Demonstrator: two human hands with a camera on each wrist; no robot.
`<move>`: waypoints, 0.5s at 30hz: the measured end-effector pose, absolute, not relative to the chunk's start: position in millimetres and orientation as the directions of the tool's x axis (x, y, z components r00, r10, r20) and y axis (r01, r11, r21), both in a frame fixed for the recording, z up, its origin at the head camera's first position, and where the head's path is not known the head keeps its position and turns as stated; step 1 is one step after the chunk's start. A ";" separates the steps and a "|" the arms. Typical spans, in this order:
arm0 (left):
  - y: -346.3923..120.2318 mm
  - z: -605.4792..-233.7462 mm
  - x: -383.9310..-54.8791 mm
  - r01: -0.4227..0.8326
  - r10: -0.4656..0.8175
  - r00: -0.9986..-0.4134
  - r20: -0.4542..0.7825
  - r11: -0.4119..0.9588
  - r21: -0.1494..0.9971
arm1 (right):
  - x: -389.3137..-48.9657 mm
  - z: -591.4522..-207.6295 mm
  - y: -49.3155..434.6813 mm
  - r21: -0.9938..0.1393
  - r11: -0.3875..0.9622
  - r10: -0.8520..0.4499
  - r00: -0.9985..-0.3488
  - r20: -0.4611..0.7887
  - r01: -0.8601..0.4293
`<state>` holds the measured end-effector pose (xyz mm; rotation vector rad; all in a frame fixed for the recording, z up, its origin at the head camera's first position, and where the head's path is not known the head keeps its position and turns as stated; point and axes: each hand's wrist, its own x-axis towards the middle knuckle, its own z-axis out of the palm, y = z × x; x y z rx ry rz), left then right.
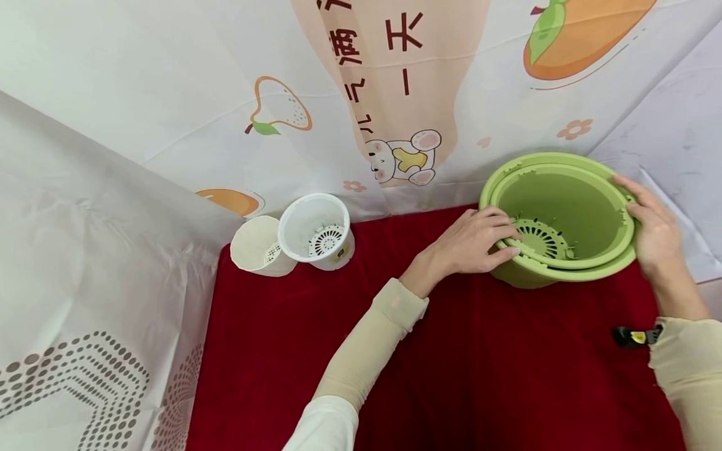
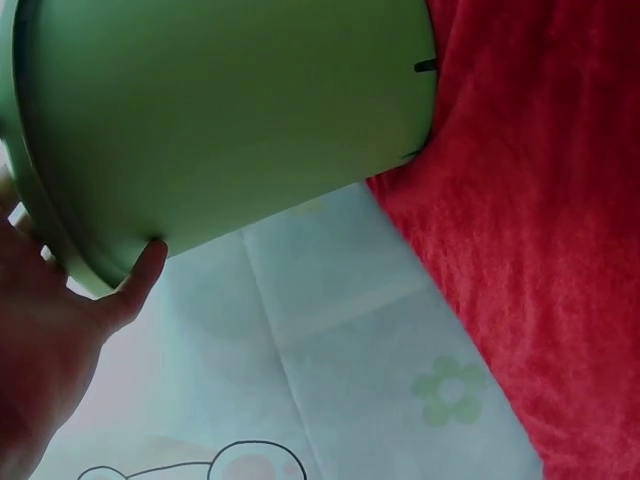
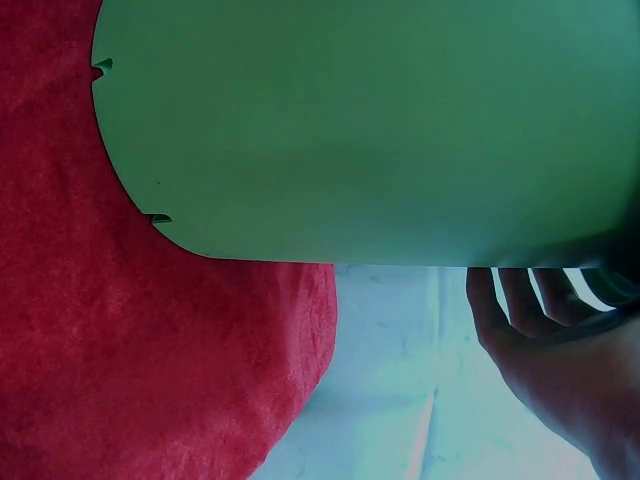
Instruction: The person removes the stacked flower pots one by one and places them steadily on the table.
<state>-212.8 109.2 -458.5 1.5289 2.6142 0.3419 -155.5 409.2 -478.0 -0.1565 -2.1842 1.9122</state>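
Observation:
Two green plastic flowerpots stand nested at the back right, the inner pot (image 1: pixel 570 203) sitting a little below the rim of the outer pot (image 1: pixel 524 277). Slotted drainage holes show in the inner pot's base. My left hand (image 1: pixel 470 241) grips the rim at the left, fingers over the edge and thumb (image 2: pixel 145 272) against the outer wall. On the opposite side, my right hand (image 1: pixel 657 232) holds the rim, thumb over the top and fingers (image 3: pixel 515 300) along the outside. The wrist views show the outer pot's wall close up, with small notches near its base.
A white pot (image 1: pixel 299 228) with a slotted base stands at the back left, overlapping a cream pot (image 1: pixel 251 244) beside it. Red cloth (image 1: pixel 451 363) covers the table. A printed curtain (image 1: pixel 197 125) rises right behind the pots, and a pale sheet hangs at the left.

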 end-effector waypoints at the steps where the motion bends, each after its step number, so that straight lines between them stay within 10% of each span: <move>1: 109.3 -458.3 -213.1 0.846 0.869 -0.494 0.029 0.473 0.246 | -155.4 -477.7 408.9 -0.986 0.149 0.234 -0.967 0.102 -0.068; 15: 109.6 -460.1 -217.2 0.817 0.882 -0.464 0.078 0.393 0.422 | -156.5 -477.1 408.1 -0.937 0.345 0.254 -0.956 0.146 -0.051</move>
